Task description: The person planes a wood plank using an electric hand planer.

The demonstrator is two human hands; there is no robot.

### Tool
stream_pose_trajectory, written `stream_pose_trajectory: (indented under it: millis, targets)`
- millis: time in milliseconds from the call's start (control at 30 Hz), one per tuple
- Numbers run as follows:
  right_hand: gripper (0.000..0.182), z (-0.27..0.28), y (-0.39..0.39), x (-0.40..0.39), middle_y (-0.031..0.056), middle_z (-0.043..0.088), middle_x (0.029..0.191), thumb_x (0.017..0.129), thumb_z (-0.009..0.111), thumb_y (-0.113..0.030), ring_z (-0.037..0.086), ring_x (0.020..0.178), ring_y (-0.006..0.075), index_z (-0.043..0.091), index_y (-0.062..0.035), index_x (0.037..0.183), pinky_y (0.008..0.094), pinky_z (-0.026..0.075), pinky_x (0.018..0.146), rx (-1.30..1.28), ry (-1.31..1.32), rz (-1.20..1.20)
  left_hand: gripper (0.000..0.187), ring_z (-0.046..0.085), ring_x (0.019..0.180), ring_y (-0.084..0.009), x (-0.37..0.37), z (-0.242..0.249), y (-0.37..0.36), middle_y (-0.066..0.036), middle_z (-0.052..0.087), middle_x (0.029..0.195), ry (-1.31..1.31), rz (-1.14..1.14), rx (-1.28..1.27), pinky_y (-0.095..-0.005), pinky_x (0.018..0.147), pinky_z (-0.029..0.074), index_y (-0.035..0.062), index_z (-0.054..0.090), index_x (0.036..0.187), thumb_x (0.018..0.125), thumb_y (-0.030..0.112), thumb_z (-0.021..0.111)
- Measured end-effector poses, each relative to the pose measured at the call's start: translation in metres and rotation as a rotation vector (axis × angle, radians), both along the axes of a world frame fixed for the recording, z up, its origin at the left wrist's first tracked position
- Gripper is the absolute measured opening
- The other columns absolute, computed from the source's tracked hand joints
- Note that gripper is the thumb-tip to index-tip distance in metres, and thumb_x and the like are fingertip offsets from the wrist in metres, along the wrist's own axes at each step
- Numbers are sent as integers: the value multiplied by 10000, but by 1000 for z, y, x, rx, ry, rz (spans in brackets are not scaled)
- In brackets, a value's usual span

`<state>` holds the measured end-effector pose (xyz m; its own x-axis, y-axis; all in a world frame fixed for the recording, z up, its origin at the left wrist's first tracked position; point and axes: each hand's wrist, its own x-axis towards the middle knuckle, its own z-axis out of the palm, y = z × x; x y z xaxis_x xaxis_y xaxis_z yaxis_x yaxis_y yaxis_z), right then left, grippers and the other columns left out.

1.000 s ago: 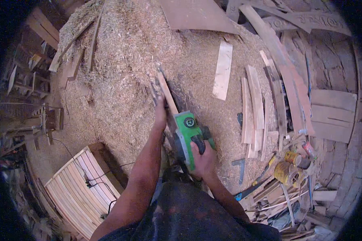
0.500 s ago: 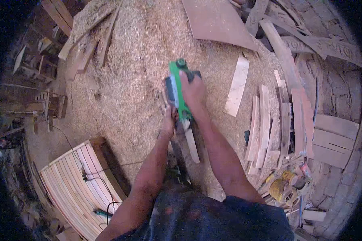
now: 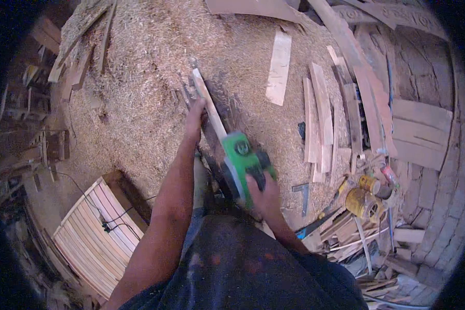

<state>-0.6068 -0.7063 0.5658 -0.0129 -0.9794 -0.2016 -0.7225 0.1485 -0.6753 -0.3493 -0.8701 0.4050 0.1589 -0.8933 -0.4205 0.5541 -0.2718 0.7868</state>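
A green electric hand planer (image 3: 236, 160) sits on the near part of a narrow pale wood strip (image 3: 210, 107), close to my body. My right hand (image 3: 264, 194) is closed around the planer's dark handle and is slightly blurred. Further forward, my left hand (image 3: 195, 114) grips the strip from its left side, its fingers partly hidden. The strip's far end points away from me, on top of a dark support that shows only in part.
Wood shavings (image 3: 144, 93) cover the floor. Slatted wood panel (image 3: 95, 222) lies lower left. To the right are a loose board (image 3: 279, 67), curved wood pieces (image 3: 320, 113), a try square (image 3: 304, 197), a handsaw (image 3: 318, 223) and a yellow container (image 3: 360, 201).
The planer and my right hand have come back along the strip toward my body, uncovering its far part. My left hand stays on the strip. The whole view has shifted.
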Motion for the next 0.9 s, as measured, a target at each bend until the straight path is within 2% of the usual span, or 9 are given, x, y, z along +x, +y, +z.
stream_pose_trajectory:
  millis: [33,133,233,400,467,633,767,833,900]
  targets:
    - [415,-3,24,-16,210,727,874,972,753,-388,733,830,376,707,1,1110,470,561,766,6,15,-28,819,473,1469,-246,-2,6,-1,-140,437,1678,-337,-19,-39,-375,1234,333,56,364,1667,1030,469,673]
    - [614,15,47,-29,266,755,1038,963,736,-506,742,951,450,664,50,1213,509,581,862,239,5,-57,818,421,1526,-273,-1,-27,-8,-156,441,1671,-181,-12,-18,-371,1246,330,57,363,1664,1023,445,690]
    - [518,-1,38,-19,241,731,892,951,766,-440,733,848,429,693,34,1148,496,560,772,71,8,-79,787,454,1499,-293,-4,-3,-5,-167,466,1652,-122,17,-42,-358,1226,357,49,402,1645,1028,454,674]
    - [568,8,-10,20,269,723,922,960,743,-509,720,895,479,690,23,1150,535,551,809,24,137,-77,816,532,1410,-263,2,-30,-5,-153,503,1626,-296,-53,-28,-371,1184,398,39,406,1641,1049,569,591]
    - [596,10,-30,34,293,719,960,968,728,-531,714,932,487,689,29,1168,537,548,832,64,148,-78,815,564,1368,-244,2,-41,-8,-152,499,1628,-255,-20,-12,-372,1171,405,35,439,1625,1054,602,563]
    - [636,15,-89,75,341,711,1090,981,708,-550,703,1041,485,693,46,1205,528,543,882,120,-11,-57,842,608,1261,-200,1,-30,-8,-66,466,1674,180,169,-7,-354,1119,421,28,249,1688,1117,641,332]
    - [620,1,-143,113,329,723,1065,986,705,-534,715,1021,486,698,58,1169,532,551,879,-87,56,-15,832,553,1380,-241,9,-51,-4,-85,479,1656,277,58,-138,-372,1205,382,9,389,1630,1112,657,326]
    - [627,-4,-178,133,328,728,1029,988,702,-534,723,1005,487,700,72,1146,538,555,879,-152,12,23,829,531,1409,-250,10,-46,-2,-95,496,1637,245,90,-16,-373,1220,367,14,417,1620,1111,661,320]
    - [641,-14,-215,152,334,730,1005,982,699,-548,725,999,495,709,74,1139,543,558,888,-114,-74,49,818,519,1420,-251,5,1,0,-105,533,1593,197,132,122,-367,1229,358,22,435,1612,1113,658,315]
